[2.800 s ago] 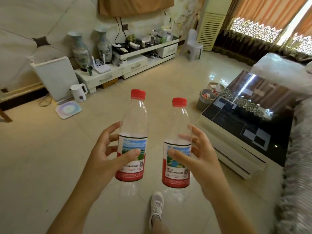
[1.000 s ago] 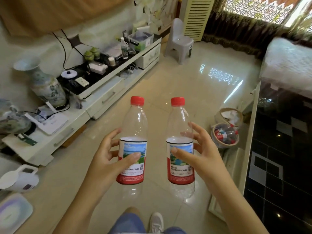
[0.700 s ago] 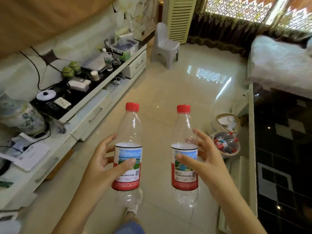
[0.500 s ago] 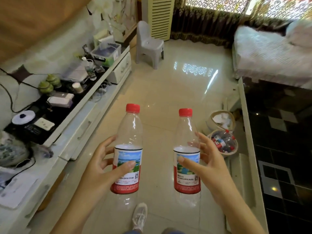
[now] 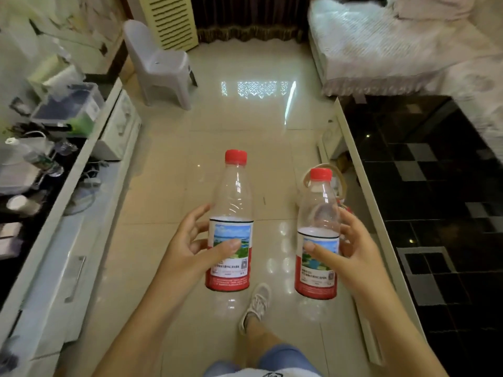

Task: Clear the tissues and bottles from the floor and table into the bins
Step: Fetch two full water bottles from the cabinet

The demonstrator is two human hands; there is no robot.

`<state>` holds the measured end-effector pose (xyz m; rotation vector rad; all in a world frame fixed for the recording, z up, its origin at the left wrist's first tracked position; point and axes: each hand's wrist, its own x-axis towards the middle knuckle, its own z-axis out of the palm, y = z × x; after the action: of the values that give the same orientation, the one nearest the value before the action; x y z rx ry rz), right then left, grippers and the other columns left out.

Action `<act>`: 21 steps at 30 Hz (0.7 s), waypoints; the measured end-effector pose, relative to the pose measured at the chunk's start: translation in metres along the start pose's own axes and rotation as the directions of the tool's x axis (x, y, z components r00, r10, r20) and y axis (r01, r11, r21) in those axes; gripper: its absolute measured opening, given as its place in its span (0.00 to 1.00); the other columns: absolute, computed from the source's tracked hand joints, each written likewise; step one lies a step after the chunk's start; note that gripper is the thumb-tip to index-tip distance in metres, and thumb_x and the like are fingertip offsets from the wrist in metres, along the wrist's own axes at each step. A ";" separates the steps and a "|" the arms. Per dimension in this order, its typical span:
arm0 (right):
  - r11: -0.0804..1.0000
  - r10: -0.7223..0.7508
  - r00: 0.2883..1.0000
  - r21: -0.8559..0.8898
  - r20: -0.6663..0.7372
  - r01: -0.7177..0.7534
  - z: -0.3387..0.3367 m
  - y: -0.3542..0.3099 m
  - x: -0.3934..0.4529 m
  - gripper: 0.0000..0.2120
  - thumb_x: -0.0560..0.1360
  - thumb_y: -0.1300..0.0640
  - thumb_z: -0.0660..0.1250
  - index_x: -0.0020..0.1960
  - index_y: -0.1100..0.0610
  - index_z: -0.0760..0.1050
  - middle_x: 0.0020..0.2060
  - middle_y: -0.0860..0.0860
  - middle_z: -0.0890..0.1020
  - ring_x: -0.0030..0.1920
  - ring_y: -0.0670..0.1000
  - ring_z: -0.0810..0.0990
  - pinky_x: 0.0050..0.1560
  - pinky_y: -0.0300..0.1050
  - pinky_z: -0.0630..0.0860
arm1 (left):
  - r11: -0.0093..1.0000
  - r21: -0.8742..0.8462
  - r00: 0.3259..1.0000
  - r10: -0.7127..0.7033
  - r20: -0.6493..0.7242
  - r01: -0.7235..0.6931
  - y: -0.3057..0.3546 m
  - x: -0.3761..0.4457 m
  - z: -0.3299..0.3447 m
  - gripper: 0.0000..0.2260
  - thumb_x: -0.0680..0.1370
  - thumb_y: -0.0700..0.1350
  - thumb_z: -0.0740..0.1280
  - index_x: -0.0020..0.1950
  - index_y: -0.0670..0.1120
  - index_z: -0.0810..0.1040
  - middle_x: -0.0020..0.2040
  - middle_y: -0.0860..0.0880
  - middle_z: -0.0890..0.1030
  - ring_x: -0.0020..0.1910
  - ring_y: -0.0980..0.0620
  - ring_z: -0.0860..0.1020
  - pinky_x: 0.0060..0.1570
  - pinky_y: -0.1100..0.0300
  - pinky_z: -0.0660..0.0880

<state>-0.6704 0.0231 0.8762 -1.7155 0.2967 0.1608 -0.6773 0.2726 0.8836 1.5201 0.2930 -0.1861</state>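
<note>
Left hand (image 5: pixel 187 248) and right hand (image 5: pixel 351 248) each grip an upright clear red-capped plastic bottle (image 5: pixel 231 227) (image 5: pixel 318 235) above the floor, the woven bin (image 5: pixel 341 178) partly hidden behind the right bottle; deposit judged outstanding.

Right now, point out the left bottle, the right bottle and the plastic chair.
left bottle (image 5: pixel 230 240), head view, on its label.
right bottle (image 5: pixel 318 213), head view, on its clear upper body.
plastic chair (image 5: pixel 166 68), head view, on its seat.
</note>
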 end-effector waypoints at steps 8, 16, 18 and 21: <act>0.997 0.050 0.994 0.056 -0.093 -0.045 -0.048 -0.016 0.127 0.40 0.60 0.51 0.76 0.69 0.44 0.66 0.57 0.45 0.78 0.51 0.44 0.81 0.42 0.38 0.79 | 0.998 0.042 0.988 -0.052 0.146 0.046 0.038 0.153 0.075 0.34 0.63 0.45 0.79 0.66 0.59 0.71 0.58 0.52 0.80 0.52 0.54 0.82 0.45 0.62 0.79; 0.977 0.204 0.915 0.134 -0.348 -0.167 -0.099 0.010 0.216 0.35 0.66 0.56 0.76 0.69 0.44 0.65 0.55 0.41 0.77 0.49 0.42 0.79 0.37 0.33 0.74 | 0.975 0.177 0.900 -0.197 0.390 0.136 0.036 0.277 0.168 0.36 0.63 0.46 0.76 0.69 0.56 0.68 0.58 0.51 0.80 0.52 0.53 0.82 0.44 0.61 0.79; 0.962 0.266 0.874 0.167 -0.407 -0.215 -0.111 0.022 0.237 0.33 0.67 0.56 0.75 0.67 0.44 0.65 0.53 0.39 0.76 0.48 0.41 0.79 0.36 0.33 0.74 | 0.961 0.225 0.856 -0.249 0.454 0.160 0.027 0.314 0.192 0.36 0.63 0.46 0.76 0.69 0.57 0.67 0.58 0.52 0.79 0.53 0.53 0.82 0.47 0.58 0.79; 0.941 0.335 0.814 0.206 -0.475 -0.267 -0.126 0.040 0.267 0.31 0.66 0.56 0.76 0.62 0.40 0.64 0.50 0.37 0.75 0.47 0.40 0.79 0.37 0.33 0.73 | 0.935 0.306 0.798 -0.319 0.512 0.178 0.006 0.365 0.229 0.37 0.63 0.47 0.80 0.69 0.56 0.68 0.58 0.53 0.78 0.54 0.53 0.81 0.51 0.53 0.79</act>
<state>-0.4345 -0.1346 0.7861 -1.5474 0.9563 -0.0826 -0.3112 0.0672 0.7848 1.5901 -0.0027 -0.8936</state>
